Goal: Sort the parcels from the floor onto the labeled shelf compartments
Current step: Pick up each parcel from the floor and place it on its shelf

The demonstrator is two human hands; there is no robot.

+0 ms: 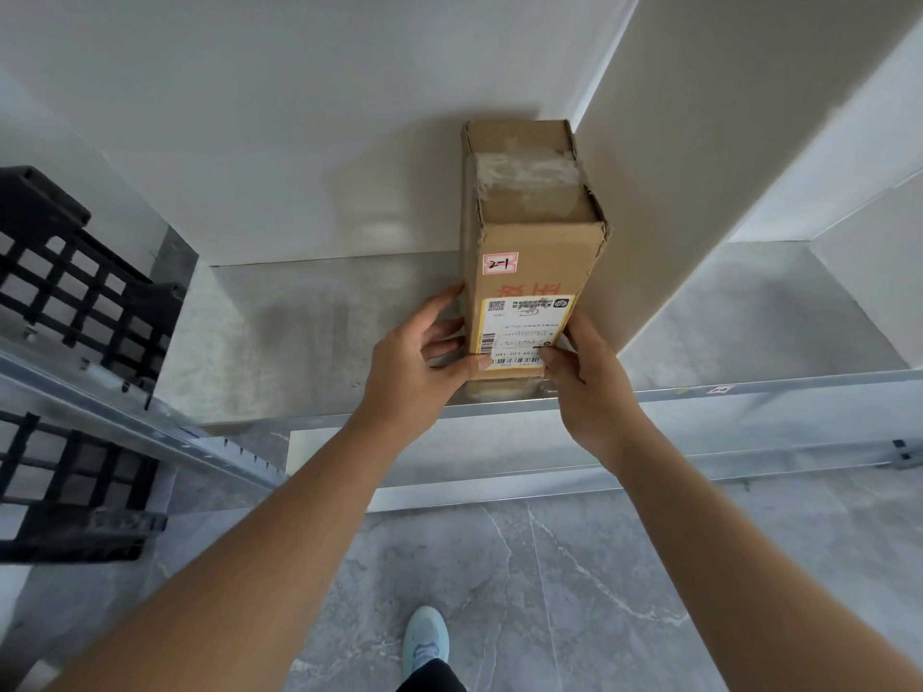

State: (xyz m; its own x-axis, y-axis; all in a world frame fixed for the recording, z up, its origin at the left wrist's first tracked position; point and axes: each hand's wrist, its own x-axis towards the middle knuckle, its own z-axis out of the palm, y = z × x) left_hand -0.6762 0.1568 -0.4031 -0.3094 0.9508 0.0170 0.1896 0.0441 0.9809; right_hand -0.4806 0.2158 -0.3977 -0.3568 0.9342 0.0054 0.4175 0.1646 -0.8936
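Both hands, left hand (424, 352) and right hand (582, 372), are gripping the cardboard box (524, 272), fingers curled around its near end, steadying it upright on the shelf (309, 332), against the divider (699, 192), probably matching its "2-1" tag.

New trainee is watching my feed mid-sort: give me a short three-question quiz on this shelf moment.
1. True or false: the cardboard parcel stands upright on the metal shelf, close against the divider panel.
2. What is handwritten on the small red-edged sticker on the parcel?
A) 2-1
B) 3-4
C) 1-5
3. Which hands are on the parcel, and where?

Key
1. True.
2. A.
3. Both: the left hand and the right hand hold its lower end, one on each side, by the yellow shipping label.
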